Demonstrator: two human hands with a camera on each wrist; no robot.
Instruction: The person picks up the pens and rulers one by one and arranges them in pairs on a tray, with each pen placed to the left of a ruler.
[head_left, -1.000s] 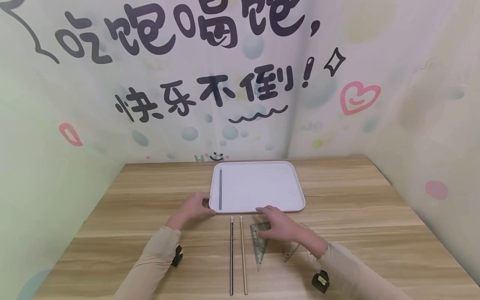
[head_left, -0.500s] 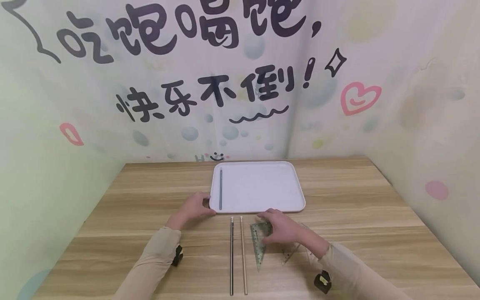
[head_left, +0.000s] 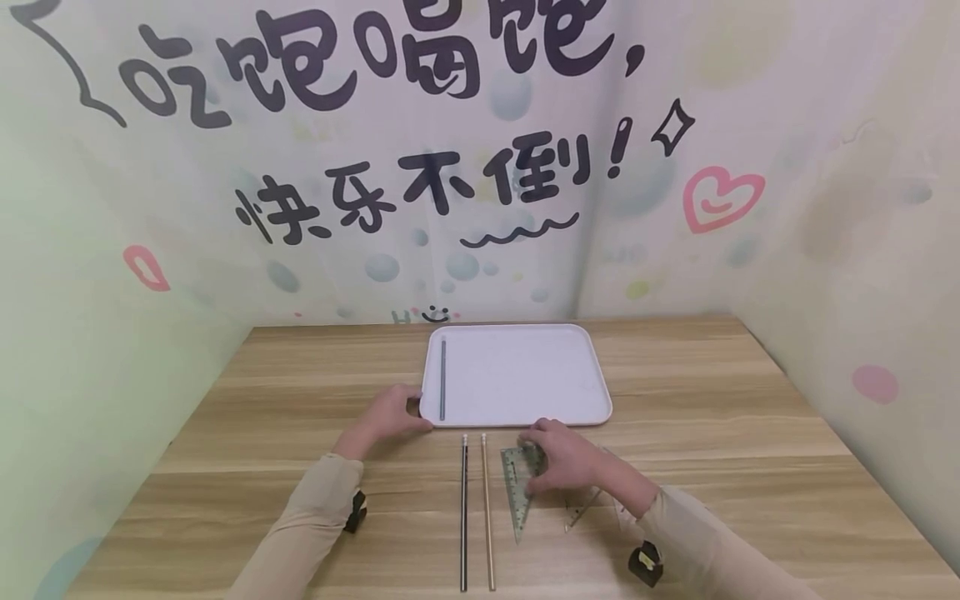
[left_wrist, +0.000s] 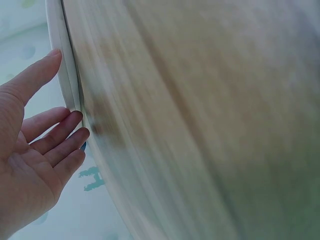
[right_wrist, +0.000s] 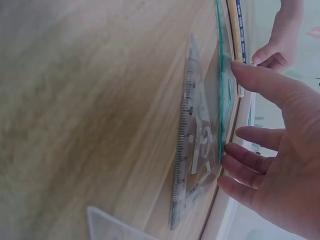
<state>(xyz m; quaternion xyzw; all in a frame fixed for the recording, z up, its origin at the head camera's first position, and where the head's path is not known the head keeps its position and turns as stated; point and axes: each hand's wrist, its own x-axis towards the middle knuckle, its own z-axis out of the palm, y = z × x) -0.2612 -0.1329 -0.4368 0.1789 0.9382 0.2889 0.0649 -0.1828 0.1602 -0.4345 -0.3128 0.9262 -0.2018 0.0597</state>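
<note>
My left hand (head_left: 386, 421) is at the near left corner of the white tray (head_left: 525, 375). In the left wrist view its thumb and fingertips (left_wrist: 75, 116) touch the tray edge, spread apart. A grey pencil (head_left: 442, 379) lies inside the tray along its left side. My right hand (head_left: 566, 457) is over the green set square (head_left: 515, 483), loosely bent. In the right wrist view the thumb and fingers are spread along its teal edge (right_wrist: 221, 85), with no grip visible. Partly under the right forearm lies a clear set square (head_left: 581, 508), also seen as a clear ruled triangle (right_wrist: 192, 145).
A dark striped pencil (head_left: 464, 517) and a tan pencil (head_left: 488, 517) lie side by side in front of the tray. Another clear plastic piece (head_left: 624, 512) shows by the right wrist. The wooden table (head_left: 300, 358) meets walls at the back and sides.
My right hand has drawn slightly back from the tray's front edge, its fingers bending a little over the green set square. The left hand and tray have stayed in place.
</note>
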